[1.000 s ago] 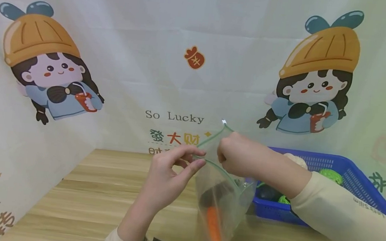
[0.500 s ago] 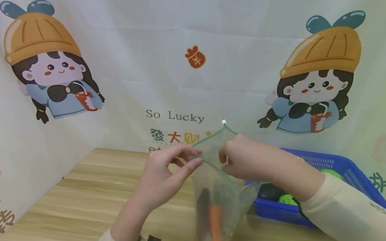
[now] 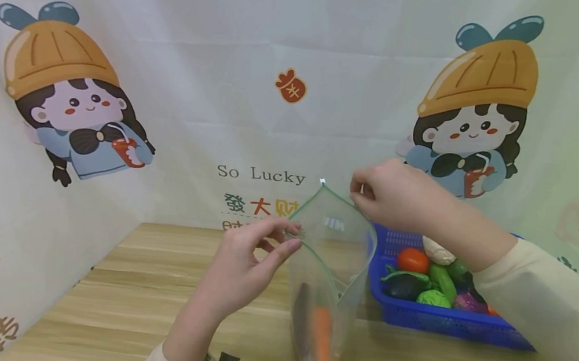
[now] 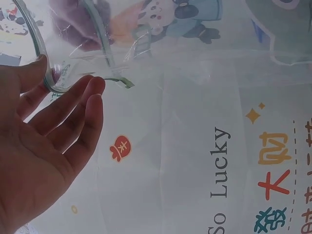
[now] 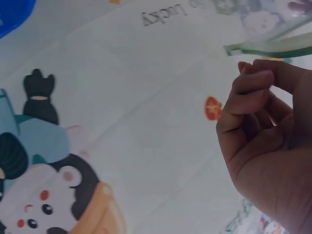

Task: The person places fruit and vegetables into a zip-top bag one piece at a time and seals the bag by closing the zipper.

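Observation:
A clear zip bag (image 3: 335,249) with green edging stands with its mouth spread wide. My left hand (image 3: 250,264) pinches its near-left rim between thumb and index finger; the left wrist view shows the other fingers of the left hand (image 4: 53,126) relaxed. Inside the bag are a carrot (image 3: 322,346) and, beside it, a long dark vegetable (image 3: 302,315), blurred by the plastic. My right hand (image 3: 398,197) is by the far-right rim, outside the mouth, fingers loosely bent. In the right wrist view the right hand (image 5: 268,126) lies close to the green strip (image 5: 273,49), holding nothing visible.
A blue basket (image 3: 443,323) at the right holds a tomato (image 3: 412,261), a round eggplant (image 3: 406,286), a small green cabbage (image 3: 434,299), a cauliflower (image 3: 438,250) and other vegetables. Beneath is a wood-grain table (image 3: 153,295); a printed cloth (image 3: 202,108) hangs behind.
My right hand has come out of the bag's mouth, up and to the right. The dark vegetable has dropped lower, beside the carrot. My left hand keeps its pinch on the rim.

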`<state>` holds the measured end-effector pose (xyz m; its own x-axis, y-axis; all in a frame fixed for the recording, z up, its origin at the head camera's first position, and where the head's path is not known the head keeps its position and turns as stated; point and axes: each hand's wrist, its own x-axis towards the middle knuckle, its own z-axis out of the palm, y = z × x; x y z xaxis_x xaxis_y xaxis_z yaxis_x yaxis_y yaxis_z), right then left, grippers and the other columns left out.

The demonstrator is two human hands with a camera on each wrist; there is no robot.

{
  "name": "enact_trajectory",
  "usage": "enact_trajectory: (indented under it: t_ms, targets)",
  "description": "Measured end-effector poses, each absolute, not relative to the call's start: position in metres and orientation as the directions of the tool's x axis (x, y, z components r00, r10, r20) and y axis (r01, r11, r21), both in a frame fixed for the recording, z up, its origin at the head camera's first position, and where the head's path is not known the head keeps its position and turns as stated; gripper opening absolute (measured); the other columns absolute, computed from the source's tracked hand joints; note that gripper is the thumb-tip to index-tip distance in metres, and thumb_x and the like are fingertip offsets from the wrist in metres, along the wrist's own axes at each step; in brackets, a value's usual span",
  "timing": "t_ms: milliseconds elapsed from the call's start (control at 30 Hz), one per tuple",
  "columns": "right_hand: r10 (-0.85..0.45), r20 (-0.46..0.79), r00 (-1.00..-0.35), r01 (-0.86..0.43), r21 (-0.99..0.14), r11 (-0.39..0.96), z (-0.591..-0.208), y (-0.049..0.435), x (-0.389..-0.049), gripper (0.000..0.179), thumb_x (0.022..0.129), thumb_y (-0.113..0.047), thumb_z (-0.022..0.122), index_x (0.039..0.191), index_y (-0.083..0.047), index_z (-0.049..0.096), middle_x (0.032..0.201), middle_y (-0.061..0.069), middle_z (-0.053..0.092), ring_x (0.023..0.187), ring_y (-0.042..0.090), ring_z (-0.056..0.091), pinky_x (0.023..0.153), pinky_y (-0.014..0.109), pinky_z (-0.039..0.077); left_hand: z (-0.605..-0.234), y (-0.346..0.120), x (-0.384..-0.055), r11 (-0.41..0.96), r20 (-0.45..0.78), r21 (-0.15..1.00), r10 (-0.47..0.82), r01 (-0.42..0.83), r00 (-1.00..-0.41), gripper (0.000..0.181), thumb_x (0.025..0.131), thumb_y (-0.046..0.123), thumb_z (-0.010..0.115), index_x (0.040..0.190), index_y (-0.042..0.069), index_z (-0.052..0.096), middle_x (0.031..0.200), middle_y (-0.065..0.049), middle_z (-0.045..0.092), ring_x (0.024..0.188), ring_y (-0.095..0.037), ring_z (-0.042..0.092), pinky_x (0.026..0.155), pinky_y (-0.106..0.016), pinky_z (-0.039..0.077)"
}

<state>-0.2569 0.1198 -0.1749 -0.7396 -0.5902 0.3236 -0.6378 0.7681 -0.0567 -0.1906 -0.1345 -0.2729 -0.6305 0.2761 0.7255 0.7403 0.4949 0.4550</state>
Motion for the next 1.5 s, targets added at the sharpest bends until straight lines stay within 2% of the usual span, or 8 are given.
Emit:
enact_trajectory:
  t_ms: [300, 500, 633, 733, 967, 1200, 1400, 1500]
  targets:
    - [-0.558, 0.187, -0.809, -0.579, -0.085, 0.811, -0.195, 0.151, -0.301, 0.011, 0.100, -0.014, 0.065, 0.095, -0.010, 0.073, 0.079, 0.001, 0.066, 0.073, 0.017, 0.058, 0.068, 0.034, 0.053, -0.276, -0.135, -0.191, 0.484, 0.734, 0.452, 0.275, 0.749, -0.621, 0.008, 0.100, 0.011, 0.075, 0.108, 0.010, 0.075, 0.110, -0.004, 0.081, 0.091, -0.014, 0.074, 0.079, -0.028, 0.066]
    - [-0.495, 0.108, -0.862, -0.500, -0.022, 0.866, -0.215, 0.178, -0.335, 0.018, 0.095, -0.013, 0.067, 0.106, -0.003, 0.076, 0.101, 0.012, 0.078, 0.091, 0.027, 0.071, 0.084, 0.051, 0.064, -0.277, -0.135, -0.192, 0.472, 0.754, 0.437, 0.272, 0.766, -0.598, 0.009, 0.099, 0.010, 0.076, 0.108, 0.010, 0.075, 0.103, -0.003, 0.081, 0.088, -0.014, 0.073, 0.078, -0.028, 0.066]
    - [-0.431, 0.054, -0.901, -0.430, 0.025, 0.902, -0.233, 0.195, -0.352, 0.024, 0.091, -0.009, 0.070, 0.114, 0.001, 0.075, 0.114, 0.021, 0.075, 0.105, 0.037, 0.071, 0.091, 0.058, 0.062, -0.277, -0.134, -0.194, 0.464, 0.765, 0.429, 0.269, 0.775, -0.585, 0.009, 0.099, 0.010, 0.076, 0.107, 0.009, 0.076, 0.101, -0.003, 0.081, 0.087, -0.014, 0.072, 0.077, -0.028, 0.066]
    - [-0.394, 0.005, -0.919, -0.393, 0.046, 0.918, -0.246, 0.208, -0.361, 0.026, 0.091, -0.006, 0.072, 0.115, 0.003, 0.073, 0.115, 0.025, 0.071, 0.108, 0.041, 0.068, 0.093, 0.060, 0.060, -0.277, -0.133, -0.194, 0.459, 0.769, 0.427, 0.269, 0.779, -0.580, 0.008, 0.098, 0.009, 0.076, 0.107, 0.009, 0.076, 0.102, -0.003, 0.081, 0.086, -0.014, 0.072, 0.076, -0.028, 0.066]
    - [-0.381, -0.051, -0.923, -0.383, 0.032, 0.923, -0.271, 0.234, -0.376, 0.029, 0.086, 0.001, 0.074, 0.115, 0.006, 0.070, 0.108, 0.022, 0.074, 0.103, 0.041, 0.071, 0.095, 0.060, 0.060, -0.278, -0.133, -0.196, 0.448, 0.773, 0.429, 0.267, 0.784, -0.575, 0.006, 0.098, 0.009, 0.076, 0.105, 0.010, 0.076, 0.103, -0.004, 0.081, 0.085, -0.014, 0.073, 0.076, -0.028, 0.066]
    - [-0.358, -0.160, -0.920, -0.365, 0.017, 0.931, -0.288, 0.247, -0.384, 0.051, 0.088, -0.007, 0.077, 0.136, 0.006, 0.065, 0.133, 0.032, 0.067, 0.123, 0.052, 0.063, 0.106, 0.067, 0.053, -0.277, -0.133, -0.196, 0.451, 0.769, 0.433, 0.266, 0.780, -0.581, 0.006, 0.099, 0.010, 0.076, 0.105, 0.010, 0.076, 0.104, -0.004, 0.081, 0.085, -0.013, 0.072, 0.076, -0.028, 0.065]
    - [-0.352, -0.240, -0.905, -0.360, -0.011, 0.933, -0.301, 0.250, -0.385, 0.058, 0.090, -0.010, 0.073, 0.144, 0.006, 0.059, 0.140, 0.036, 0.061, 0.118, 0.046, 0.062, 0.102, 0.059, 0.057, -0.277, -0.133, -0.195, 0.451, 0.768, 0.430, 0.272, 0.782, -0.580, 0.007, 0.098, 0.010, 0.077, 0.106, 0.010, 0.076, 0.104, -0.003, 0.081, 0.086, -0.013, 0.073, 0.076, -0.028, 0.065]
    - [-0.317, -0.231, -0.920, -0.317, -0.038, 0.948, -0.305, 0.251, -0.383, 0.062, 0.088, -0.007, 0.074, 0.147, 0.003, 0.058, 0.144, 0.041, 0.052, 0.124, 0.052, 0.057, 0.107, 0.065, 0.054, -0.277, -0.133, -0.195, 0.453, 0.767, 0.429, 0.273, 0.781, -0.580, 0.008, 0.098, 0.010, 0.077, 0.106, 0.010, 0.076, 0.104, -0.003, 0.081, 0.086, -0.013, 0.073, 0.076, -0.028, 0.065]
